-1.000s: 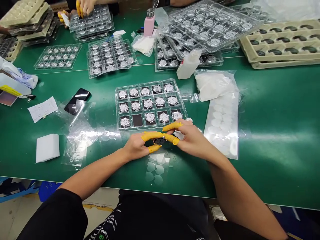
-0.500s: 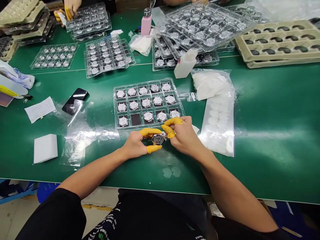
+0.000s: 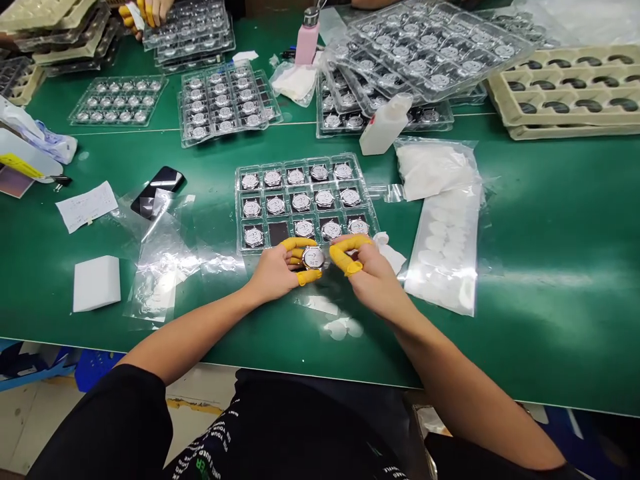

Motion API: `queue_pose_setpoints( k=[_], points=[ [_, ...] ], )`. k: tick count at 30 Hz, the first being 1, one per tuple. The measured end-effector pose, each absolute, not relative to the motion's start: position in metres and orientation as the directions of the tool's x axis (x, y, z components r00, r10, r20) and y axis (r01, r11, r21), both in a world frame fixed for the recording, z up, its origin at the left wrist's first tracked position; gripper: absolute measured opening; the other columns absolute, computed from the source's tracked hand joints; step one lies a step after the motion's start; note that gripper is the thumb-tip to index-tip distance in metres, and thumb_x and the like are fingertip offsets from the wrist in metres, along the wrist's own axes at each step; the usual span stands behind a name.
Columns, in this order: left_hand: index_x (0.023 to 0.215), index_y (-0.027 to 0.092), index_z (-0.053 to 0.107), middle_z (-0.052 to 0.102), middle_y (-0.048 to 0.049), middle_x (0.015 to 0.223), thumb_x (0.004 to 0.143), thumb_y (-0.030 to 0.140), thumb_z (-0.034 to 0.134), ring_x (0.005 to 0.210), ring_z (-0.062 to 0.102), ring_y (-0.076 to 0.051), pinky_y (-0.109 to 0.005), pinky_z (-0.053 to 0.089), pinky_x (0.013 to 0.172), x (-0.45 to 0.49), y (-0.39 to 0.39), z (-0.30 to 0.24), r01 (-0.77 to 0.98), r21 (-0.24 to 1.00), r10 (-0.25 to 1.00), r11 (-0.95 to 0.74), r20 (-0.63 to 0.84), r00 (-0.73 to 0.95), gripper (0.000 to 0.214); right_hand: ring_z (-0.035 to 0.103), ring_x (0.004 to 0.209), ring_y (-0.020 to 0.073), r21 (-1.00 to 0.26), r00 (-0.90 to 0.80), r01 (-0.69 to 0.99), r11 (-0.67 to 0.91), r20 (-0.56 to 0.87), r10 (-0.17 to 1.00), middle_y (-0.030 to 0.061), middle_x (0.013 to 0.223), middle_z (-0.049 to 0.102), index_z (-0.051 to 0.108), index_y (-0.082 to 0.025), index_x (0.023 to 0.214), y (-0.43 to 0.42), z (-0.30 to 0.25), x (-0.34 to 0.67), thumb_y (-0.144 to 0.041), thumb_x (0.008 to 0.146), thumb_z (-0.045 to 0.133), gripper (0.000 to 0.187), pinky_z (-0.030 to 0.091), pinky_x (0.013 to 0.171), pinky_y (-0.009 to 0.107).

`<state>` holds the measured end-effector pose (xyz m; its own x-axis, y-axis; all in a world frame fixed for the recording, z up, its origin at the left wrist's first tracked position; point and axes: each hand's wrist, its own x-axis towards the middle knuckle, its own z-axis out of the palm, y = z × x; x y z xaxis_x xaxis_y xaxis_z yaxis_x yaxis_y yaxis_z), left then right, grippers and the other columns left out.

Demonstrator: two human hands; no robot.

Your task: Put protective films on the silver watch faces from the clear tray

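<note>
Bright overhead light is glaring off a long green worktop [image 3: 540, 267]. At its near side, the yellow-covered fingers [image 3: 309, 275] of the left hand [image 3: 273, 272] are gripping a round watch case [image 3: 313, 258], thumb below and forefinger above. Its flat, pale side is facing up toward the person; being round, it is showing no clear long axis. The right hand [image 3: 377, 277] is hovering just beside it, thumb and forefinger close together; I cannot tell whether they are pinching anything. Just beyond, a clear tray [image 3: 240, 223] is holding similar cases [image 3: 301, 202], its near row showing one bare compartment [image 3: 279, 233]. Clear film [image 3: 155, 267] is lying to the left, a smartphone [image 3: 159, 190] beside it.
</note>
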<state>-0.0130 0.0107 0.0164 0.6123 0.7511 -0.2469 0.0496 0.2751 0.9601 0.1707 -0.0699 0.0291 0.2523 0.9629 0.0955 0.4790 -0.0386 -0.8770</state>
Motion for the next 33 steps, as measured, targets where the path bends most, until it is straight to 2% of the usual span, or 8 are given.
queue_pose_setpoints(
  k=[3, 7, 12, 22, 33],
  points=[
    [0.121, 0.015, 0.065, 0.078, -0.0065, 0.097, 0.059, 0.015, 0.092, 0.085, 0.075, -0.015, -0.030, 0.061, 0.085, -0.013, 0.011, 0.014, 0.051, 0.959, 0.746, 0.280, -0.251, 0.617, 0.068, 0.059, 0.108, 0.0256, -0.914, 0.263, 0.363, -0.183, -0.088, 0.961, 0.0079, 0.110, 0.068, 0.064, -0.024, 0.098, -0.070, 0.022, 0.157, -0.046, 0.093, 0.059, 0.024, 0.045, 0.096, 0.046],
    [0.122, 0.017, 0.065, 0.078, -0.0058, 0.095, 0.060, 0.016, 0.092, 0.085, 0.075, -0.016, -0.030, 0.061, 0.083, -0.014, 0.010, 0.012, 0.076, 0.966, 0.750, 0.248, -0.242, 0.616, 0.067, 0.059, 0.101, 0.0244, -0.926, 0.301, 0.280, -0.252, -0.164, 0.939, 0.0067, 0.102, 0.067, 0.064, -0.022, 0.094, -0.069, 0.023, 0.150, -0.050, 0.089, 0.061, 0.029, 0.046, 0.093, 0.043],
    [0.118, 0.016, 0.067, 0.076, -0.0024, 0.086, 0.059, 0.012, 0.091, 0.079, 0.073, -0.014, -0.028, 0.061, 0.080, -0.014, 0.010, 0.015, 0.093, 0.963, 0.755, 0.252, -0.256, 0.604, 0.064, 0.059, 0.098, 0.0247, -0.917, 0.337, 0.299, -0.263, -0.156, 0.929, 0.0067, 0.099, 0.067, 0.064, -0.023, 0.094, -0.071, 0.021, 0.151, -0.052, 0.086, 0.064, 0.031, 0.046, 0.090, 0.042],
    [0.116, 0.015, 0.066, 0.078, -0.0049, 0.091, 0.061, 0.011, 0.090, 0.085, 0.075, -0.016, -0.030, 0.061, 0.082, -0.014, 0.007, 0.017, 0.096, 0.966, 0.764, 0.240, -0.249, 0.596, 0.061, 0.058, 0.090, 0.0229, -0.900, 0.383, 0.375, -0.222, -0.068, 0.921, 0.0072, 0.097, 0.066, 0.062, -0.023, 0.096, -0.075, 0.006, 0.147, -0.052, 0.089, 0.063, 0.030, 0.050, 0.081, 0.039],
    [0.115, 0.016, 0.065, 0.077, -0.0035, 0.090, 0.062, 0.012, 0.089, 0.082, 0.073, -0.014, -0.029, 0.060, 0.081, -0.014, 0.008, 0.017, 0.106, 0.965, 0.765, 0.239, -0.254, 0.592, 0.059, 0.060, 0.090, 0.0243, -0.884, 0.410, 0.396, -0.246, -0.069, 0.909, 0.0096, 0.101, 0.068, 0.061, -0.022, 0.088, -0.075, 0.009, 0.143, -0.050, 0.085, 0.062, 0.029, 0.050, 0.086, 0.046]
  ],
)
